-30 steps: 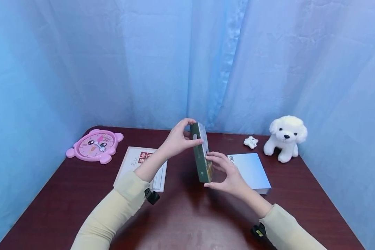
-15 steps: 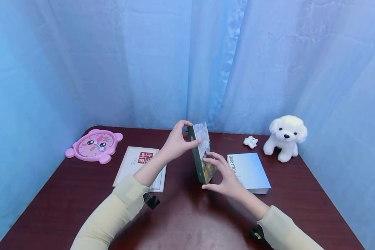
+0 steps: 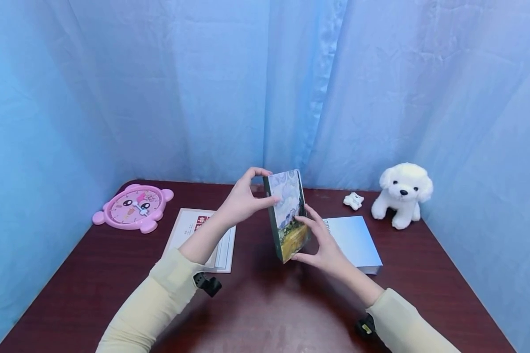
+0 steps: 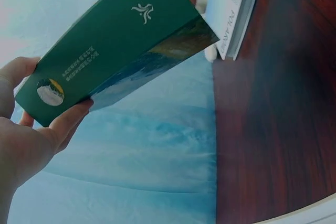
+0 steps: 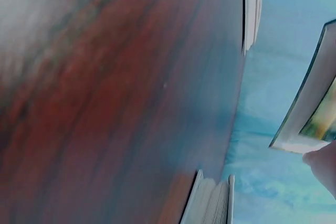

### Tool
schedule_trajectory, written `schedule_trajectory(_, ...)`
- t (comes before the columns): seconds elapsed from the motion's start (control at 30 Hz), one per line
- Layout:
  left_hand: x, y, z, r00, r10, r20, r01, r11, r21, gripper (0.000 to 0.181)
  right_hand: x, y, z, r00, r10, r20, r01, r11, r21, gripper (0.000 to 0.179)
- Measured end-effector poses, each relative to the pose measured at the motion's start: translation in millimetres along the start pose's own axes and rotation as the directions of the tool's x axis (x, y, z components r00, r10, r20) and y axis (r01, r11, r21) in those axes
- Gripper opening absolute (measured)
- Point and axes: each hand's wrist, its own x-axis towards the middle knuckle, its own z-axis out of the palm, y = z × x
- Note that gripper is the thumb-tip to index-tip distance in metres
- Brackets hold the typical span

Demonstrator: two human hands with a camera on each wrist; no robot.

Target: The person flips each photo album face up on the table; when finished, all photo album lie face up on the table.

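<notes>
A thick book (image 3: 287,211) with a painted landscape cover stands tilted above the middle of the table. Its dark green spine (image 4: 110,51) carries pale lettering, a small emblem and an oval picture. My left hand (image 3: 243,198) grips the upper left corner, thumb on the cover and fingers behind the top. At the lower right my right hand (image 3: 324,245) holds the book, thumb under the bottom edge and fingertips at the side of the cover. In the right wrist view only the book's edge (image 5: 304,103) and one fingertip (image 5: 323,166) appear.
On the dark red table (image 3: 265,314), a white flat book with red squares (image 3: 181,235) lies left and a thick blue-white book (image 3: 357,242) right. A pink clock (image 3: 134,206) sits far left. A white plush dog (image 3: 404,196) and small white star-shaped item (image 3: 354,201) are back right.
Both hands have turned the book, so its painted cover now faces the head camera and its green spine shows only as a narrow strip. The grip stays much the same.
</notes>
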Motion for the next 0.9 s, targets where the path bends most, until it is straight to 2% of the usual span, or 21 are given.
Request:
schedule_trajectory(0.17,-1.8,1.4,-4.9,0.999,0.009,0.032,-0.008,0.999,-0.033,0.054,-0.1,8.1,-1.5,0.998,0.061,0.015,-0.062,0.996,0.057,0.099)
schedule_trajectory(0.33,-2.0,-2.7,-6.1,0.997,0.013,0.074,-0.009,0.998,-0.054,0.054,-0.9,9.6,-3.4,0.996,0.081,0.036,-0.084,0.992,0.097,0.105)
schedule_trajectory(0.47,-1.5,-6.9,-7.8,0.996,0.055,0.077,-0.054,0.998,-0.009,0.052,-0.8,7.3,-7.4,0.995,0.095,0.026,-0.097,0.994,0.052,0.108)
schedule_trajectory(0.6,-0.8,-11.6,-10.8,0.992,0.098,0.085,-0.101,0.994,0.043,0.05,-1.5,5.4,-11.8,0.996,0.092,0.015,-0.092,0.995,-0.038,0.108)
schedule_trajectory(0.73,0.4,-16.4,-12.8,0.991,0.101,0.087,-0.105,0.994,0.044,0.05,-2.3,2.4,-15.0,0.996,0.094,0.013,-0.092,0.993,-0.078,0.108)
schedule_trajectory(0.9,2.3,-22.6,-13.2,0.994,0.085,0.073,-0.093,0.99,0.108,0.052,-4.0,-0.2,-16.7,0.994,0.108,0.022,-0.105,0.99,-0.094,0.106)
